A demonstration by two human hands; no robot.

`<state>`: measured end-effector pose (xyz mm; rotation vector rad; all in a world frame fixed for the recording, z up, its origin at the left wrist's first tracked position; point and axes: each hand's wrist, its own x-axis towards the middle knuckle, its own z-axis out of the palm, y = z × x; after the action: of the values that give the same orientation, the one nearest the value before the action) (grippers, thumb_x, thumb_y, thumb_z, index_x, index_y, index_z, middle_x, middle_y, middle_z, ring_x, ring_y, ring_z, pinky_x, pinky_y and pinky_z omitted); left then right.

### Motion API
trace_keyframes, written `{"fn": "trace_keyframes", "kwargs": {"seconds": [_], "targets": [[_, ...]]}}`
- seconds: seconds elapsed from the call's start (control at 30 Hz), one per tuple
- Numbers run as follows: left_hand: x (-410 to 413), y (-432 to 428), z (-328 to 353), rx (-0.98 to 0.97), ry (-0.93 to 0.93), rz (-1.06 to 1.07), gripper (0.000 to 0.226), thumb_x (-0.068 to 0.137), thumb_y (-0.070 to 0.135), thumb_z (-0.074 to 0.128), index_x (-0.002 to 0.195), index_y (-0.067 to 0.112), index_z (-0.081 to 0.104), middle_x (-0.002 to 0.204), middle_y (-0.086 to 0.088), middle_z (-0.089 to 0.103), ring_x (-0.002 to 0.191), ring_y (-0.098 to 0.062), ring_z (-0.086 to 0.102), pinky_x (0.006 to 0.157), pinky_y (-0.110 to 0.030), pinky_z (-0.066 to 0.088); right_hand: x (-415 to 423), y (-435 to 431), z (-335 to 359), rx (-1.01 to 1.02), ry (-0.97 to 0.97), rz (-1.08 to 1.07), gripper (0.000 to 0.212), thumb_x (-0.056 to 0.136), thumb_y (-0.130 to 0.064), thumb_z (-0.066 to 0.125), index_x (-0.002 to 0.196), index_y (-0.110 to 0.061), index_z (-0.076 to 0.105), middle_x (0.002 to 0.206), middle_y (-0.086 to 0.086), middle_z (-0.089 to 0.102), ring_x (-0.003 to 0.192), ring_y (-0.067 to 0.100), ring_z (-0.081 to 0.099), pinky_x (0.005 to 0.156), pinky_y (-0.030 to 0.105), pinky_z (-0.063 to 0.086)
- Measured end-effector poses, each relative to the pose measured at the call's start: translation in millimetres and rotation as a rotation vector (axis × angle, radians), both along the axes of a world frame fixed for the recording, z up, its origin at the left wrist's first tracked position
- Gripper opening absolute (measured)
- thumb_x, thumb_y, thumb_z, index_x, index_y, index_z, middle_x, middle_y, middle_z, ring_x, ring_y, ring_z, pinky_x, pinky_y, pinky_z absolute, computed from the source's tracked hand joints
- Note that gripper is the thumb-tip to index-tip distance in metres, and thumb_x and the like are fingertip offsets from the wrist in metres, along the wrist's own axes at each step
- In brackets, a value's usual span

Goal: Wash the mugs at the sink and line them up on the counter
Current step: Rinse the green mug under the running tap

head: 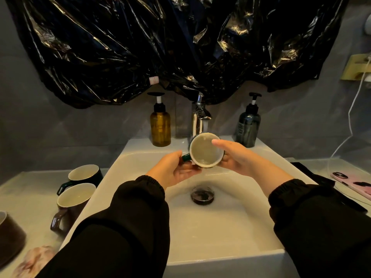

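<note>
You held the dark green ceramic mug with the cream inside tipped on its side over the white basin sink, just below the chrome tap, its mouth facing you. Your left hand gripped it at the handle. Your right hand clasped the opposite wall, thumb across the rim. Wet glazed ceramic like this was probably slick, rigid and easily chipped against the basin, so handle plus wall looked the safest hold. On the pale surface to the left stood 3 others: a dark green mug, a brown mug and a second brown mug at the frame's edge.
</note>
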<state>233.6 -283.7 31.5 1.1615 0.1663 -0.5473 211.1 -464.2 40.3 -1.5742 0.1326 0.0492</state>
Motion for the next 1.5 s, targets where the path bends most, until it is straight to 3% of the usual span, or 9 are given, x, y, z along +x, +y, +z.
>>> {"fn": "trace_keyframes", "kwargs": {"seconds": [0.17, 0.3, 0.4, 0.57, 0.7, 0.83, 1.03, 1.27, 1.5], "targets": [[-2, -11, 2, 0.170, -0.165, -0.020, 0.029, 0.100, 0.024, 0.044, 0.128, 0.014, 0.046, 0.125, -0.018, 0.052, 0.105, -0.033, 0.062, 0.075, -0.037, 0.056, -1, -12, -2, 0.151, 0.156, -0.095, 0.052, 0.082, -0.043, 0.069, 0.118, -0.016, 0.042, 0.114, 0.013, 0.056, 0.108, 0.032, 0.056, 0.077, 0.039, 0.051], [-4, -16, 1, 0.236, -0.332, -0.101, 0.031, 0.100, 0.023, 0.044, 0.130, 0.017, 0.050, 0.134, -0.014, 0.049, 0.113, -0.031, 0.057, 0.091, -0.041, 0.049, 1, -19, -1, 0.233, 0.249, -0.168, 0.061, 0.079, -0.049, 0.070, 0.121, -0.015, 0.041, 0.103, 0.016, 0.052, 0.099, 0.037, 0.054, 0.081, 0.046, 0.052], [-3, -19, -1, 0.345, -0.439, -0.119, 0.036, 0.102, 0.027, 0.037, 0.137, 0.022, 0.044, 0.142, -0.008, 0.044, 0.123, -0.027, 0.049, 0.098, -0.042, 0.044, 1, -25, -3, 0.303, 0.311, -0.199, 0.078, 0.074, -0.052, 0.074, 0.134, -0.015, 0.039, 0.124, 0.021, 0.050, 0.109, 0.043, 0.054, 0.087, 0.050, 0.053], [-1, -22, -4, 0.423, -0.567, -0.118, 0.037, 0.103, 0.022, 0.033, 0.139, 0.026, 0.042, 0.144, -0.008, 0.043, 0.131, -0.028, 0.040, 0.102, -0.043, 0.039, -3, -29, -4, 0.399, 0.385, -0.202, 0.084, 0.077, -0.044, 0.073, 0.141, -0.011, 0.030, 0.121, 0.023, 0.054, 0.103, 0.045, 0.058, 0.079, 0.054, 0.055], [-1, -24, -5, 0.449, -0.626, -0.138, 0.034, 0.103, 0.022, 0.034, 0.135, 0.025, 0.044, 0.138, -0.006, 0.046, 0.124, -0.023, 0.043, 0.098, -0.040, 0.040, -2, -31, -5, 0.403, 0.439, -0.191, 0.081, 0.078, -0.047, 0.070, 0.141, -0.011, 0.033, 0.121, 0.024, 0.057, 0.102, 0.047, 0.059, 0.077, 0.055, 0.055], [4, -21, -7, 0.502, -0.618, -0.155, 0.020, 0.101, 0.027, 0.039, 0.114, 0.017, 0.050, 0.124, -0.007, 0.055, 0.110, -0.019, 0.051, 0.086, -0.034, 0.046, -2, -23, -6, 0.321, 0.452, -0.168, 0.078, 0.080, -0.053, 0.066, 0.137, -0.010, 0.035, 0.121, 0.022, 0.057, 0.102, 0.045, 0.060, 0.075, 0.053, 0.057], [17, 4, -8, 0.459, -0.532, -0.212, 0.024, 0.095, 0.023, 0.053, 0.115, 0.009, 0.051, 0.122, -0.012, 0.056, 0.115, -0.026, 0.052, 0.097, -0.041, 0.044, -2, 4, -4, 0.115, 0.308, -0.143, 0.064, 0.081, -0.057, 0.063, 0.125, -0.018, 0.039, 0.109, 0.015, 0.052, 0.095, 0.036, 0.059, 0.063, 0.043, 0.058], [20, 14, -12, 0.375, -0.432, -0.242, 0.034, 0.091, 0.036, 0.057, 0.120, 0.018, 0.048, 0.130, -0.007, 0.046, 0.123, -0.030, 0.044, 0.103, -0.050, 0.041, 3, 13, -5, -0.022, 0.146, -0.124, 0.044, 0.088, -0.049, 0.061, 0.118, -0.025, 0.040, 0.118, 0.007, 0.045, 0.112, 0.033, 0.049, 0.078, 0.045, 0.055], [17, 14, -15, 0.325, -0.410, -0.383, 0.056, 0.087, 0.031, 0.063, 0.137, 0.022, 0.039, 0.130, -0.008, 0.050, 0.115, -0.028, 0.056, 0.097, -0.044, 0.048, 3, -4, -10, -0.189, 0.034, 0.033, 0.035, 0.091, -0.031, 0.061, 0.124, -0.024, 0.050, 0.126, 0.004, 0.049, 0.118, 0.031, 0.049, 0.092, 0.047, 0.052]]}}
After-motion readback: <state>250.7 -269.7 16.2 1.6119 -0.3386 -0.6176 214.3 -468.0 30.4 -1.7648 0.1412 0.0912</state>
